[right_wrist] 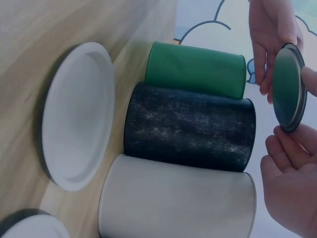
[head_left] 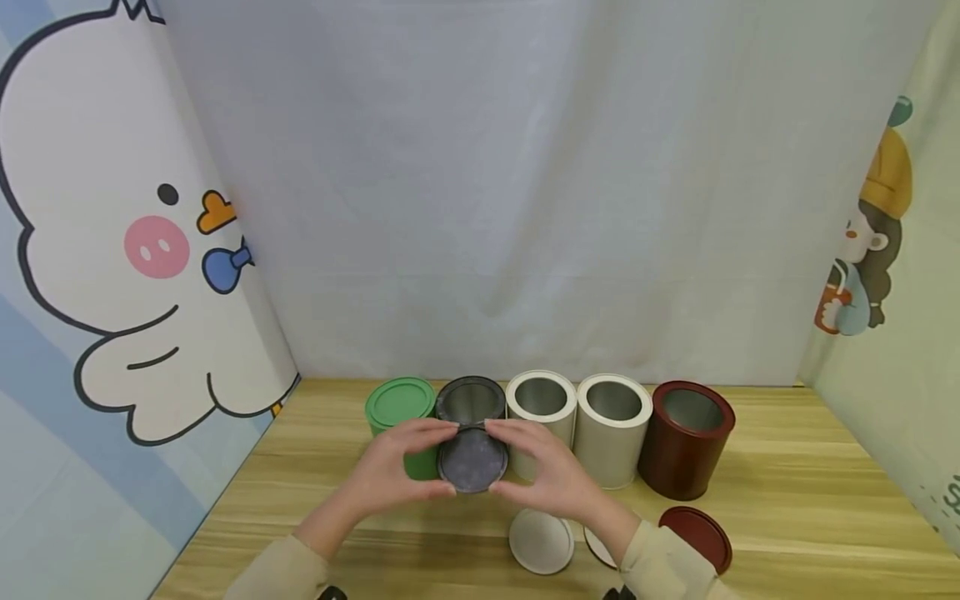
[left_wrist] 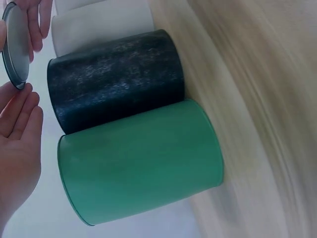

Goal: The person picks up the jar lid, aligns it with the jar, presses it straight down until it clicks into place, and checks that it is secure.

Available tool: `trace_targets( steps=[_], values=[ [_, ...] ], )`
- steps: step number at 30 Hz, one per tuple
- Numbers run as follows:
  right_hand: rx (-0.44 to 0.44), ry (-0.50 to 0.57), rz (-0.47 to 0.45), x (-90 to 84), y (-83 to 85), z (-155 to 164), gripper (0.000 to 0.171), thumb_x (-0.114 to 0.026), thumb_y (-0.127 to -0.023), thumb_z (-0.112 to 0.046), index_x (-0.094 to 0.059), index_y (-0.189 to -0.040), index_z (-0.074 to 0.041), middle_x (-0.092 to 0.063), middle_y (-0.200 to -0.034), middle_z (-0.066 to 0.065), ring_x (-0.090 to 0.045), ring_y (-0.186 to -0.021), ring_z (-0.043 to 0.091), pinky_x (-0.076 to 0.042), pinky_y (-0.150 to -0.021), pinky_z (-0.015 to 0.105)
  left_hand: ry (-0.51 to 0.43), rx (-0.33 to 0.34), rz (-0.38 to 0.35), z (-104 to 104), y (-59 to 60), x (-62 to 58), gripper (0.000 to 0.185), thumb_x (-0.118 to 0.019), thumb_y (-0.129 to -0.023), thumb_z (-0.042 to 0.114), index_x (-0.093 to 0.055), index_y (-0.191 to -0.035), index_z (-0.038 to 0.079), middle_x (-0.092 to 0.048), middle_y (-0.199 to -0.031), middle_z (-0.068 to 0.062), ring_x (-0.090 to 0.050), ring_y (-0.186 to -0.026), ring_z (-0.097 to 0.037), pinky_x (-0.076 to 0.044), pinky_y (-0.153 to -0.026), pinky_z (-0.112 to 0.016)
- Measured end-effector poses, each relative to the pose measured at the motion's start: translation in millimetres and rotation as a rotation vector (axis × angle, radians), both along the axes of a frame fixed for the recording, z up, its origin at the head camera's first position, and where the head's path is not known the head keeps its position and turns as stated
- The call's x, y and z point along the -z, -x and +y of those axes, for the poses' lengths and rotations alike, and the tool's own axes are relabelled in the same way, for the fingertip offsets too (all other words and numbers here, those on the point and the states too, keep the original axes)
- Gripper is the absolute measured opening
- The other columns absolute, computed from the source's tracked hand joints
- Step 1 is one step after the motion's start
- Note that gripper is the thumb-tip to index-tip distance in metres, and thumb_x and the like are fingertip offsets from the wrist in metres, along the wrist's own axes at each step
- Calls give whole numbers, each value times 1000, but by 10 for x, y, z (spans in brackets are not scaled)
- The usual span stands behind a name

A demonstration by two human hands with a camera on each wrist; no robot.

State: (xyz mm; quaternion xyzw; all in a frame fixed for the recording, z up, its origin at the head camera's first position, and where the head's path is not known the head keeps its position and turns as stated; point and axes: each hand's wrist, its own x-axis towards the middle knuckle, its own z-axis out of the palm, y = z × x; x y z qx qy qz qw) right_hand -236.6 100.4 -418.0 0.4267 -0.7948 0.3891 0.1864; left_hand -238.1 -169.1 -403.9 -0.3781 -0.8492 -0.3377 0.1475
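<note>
We look down at a light wooden table closed in by a white curtain at the far side and cartoon-printed panels to the left and right. At the middle of the table, our two hands hold a dark round lid between them, tilted up on edge just in front of the open black tin. The left hand has its fingers curved lightly along the lid's left rim, the thumb on the near edge; the right hand mirrors it on the right rim. In the wrist views the fingers look fairly straight and spread, only the tips pinching the lid's thin edge.

The black tin stands upright in a row along the far side of the table, touching its neighbours. To its left is a green tin with its lid on. To its right come two open cream tins, then an open dark red tin at the right end.

Nearer to us lie loose lids: a cream lid flat on the table, another cream lid partly hidden behind the right wrist, and a dark red lid.

We can read no brand, label or writing on any tin or lid.
</note>
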Motion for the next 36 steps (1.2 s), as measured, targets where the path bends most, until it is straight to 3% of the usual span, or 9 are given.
trace_targets(
  steps=[9, 17, 26, 36],
  values=[
    [11, 6, -17, -73, 46, 9, 66, -85, -76, -15, -59, -134, 2, -57, -138, 13, -51, -127, 32, -41, -105, 50, 2, -22, -53, 29, 52, -74, 69, -91, -71, 29, -66, -131, 9, -62, -132, -6, -55, -124, -30, -44, -102, -51],
    [42, 11, -26, -100, 129, 16, 63, -84, -77, -13, -60, -133, 3, -58, -137, 13, -51, -125, 35, -42, -102, 51, -15, -17, -20, 46, 144, -106, 66, -90, -72, 25, -66, -131, 7, -62, -132, -9, -55, -123, -32, -45, -100, -53],
    [76, -30, -10, -195, 238, 11, 61, -82, -80, -13, -59, -134, 4, -58, -137, 15, -52, -124, 35, -42, -103, 51, -28, -53, -52, 77, 234, -172, 66, -89, -74, 24, -65, -132, 6, -61, -133, -10, -54, -125, -33, -44, -101, -53],
    [114, -82, -83, -247, 354, -6, 62, -79, -84, -17, -56, -138, 2, -55, -140, 16, -48, -128, 38, -40, -104, 54, -3, -67, -68, 84, 372, -235, 66, -87, -77, 24, -62, -134, 3, -59, -135, -13, -53, -126, -35, -45, -100, -53]
  ],
)
